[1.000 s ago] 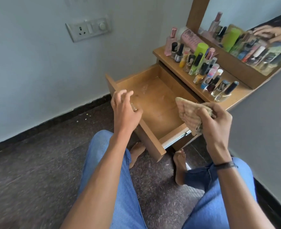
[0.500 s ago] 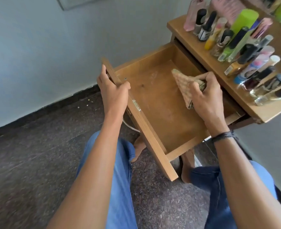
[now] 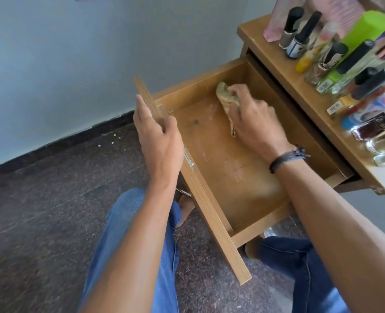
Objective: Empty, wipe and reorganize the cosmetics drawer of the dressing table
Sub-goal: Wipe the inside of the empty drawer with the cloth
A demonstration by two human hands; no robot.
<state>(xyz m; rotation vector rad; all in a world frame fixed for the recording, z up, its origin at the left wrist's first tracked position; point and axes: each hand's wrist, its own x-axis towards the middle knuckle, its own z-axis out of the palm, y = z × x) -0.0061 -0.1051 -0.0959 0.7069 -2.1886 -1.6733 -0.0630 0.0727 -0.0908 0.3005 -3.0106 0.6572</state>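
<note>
Right hand (image 3: 254, 123) grips a blurred cloth (image 3: 226, 98) inside the drawer (image 3: 232, 175); left hand (image 3: 159, 136) clasps the front panel (image 3: 218, 231).

Wooden drawer (image 3: 232, 177) pulled out, front edge clasped in left hand (image 3: 159, 136); crumpled beige cloth (image 3: 225, 98) pressed to its floor under right hand (image 3: 254, 125); cosmetics bottles (image 3: 300, 41) upright just right of that grip

This looks like a room in a home, a dressing corner. A low wooden table (image 3: 304, 96) carries crowded nail polish and perfume bottles (image 3: 304, 37) above a pulled-out drawer (image 3: 232, 168). Painted wall (image 3: 74, 64), black skirting (image 3: 74, 138), speckled stone floor (image 3: 40, 199), a bare foot (image 3: 184, 206).
</note>
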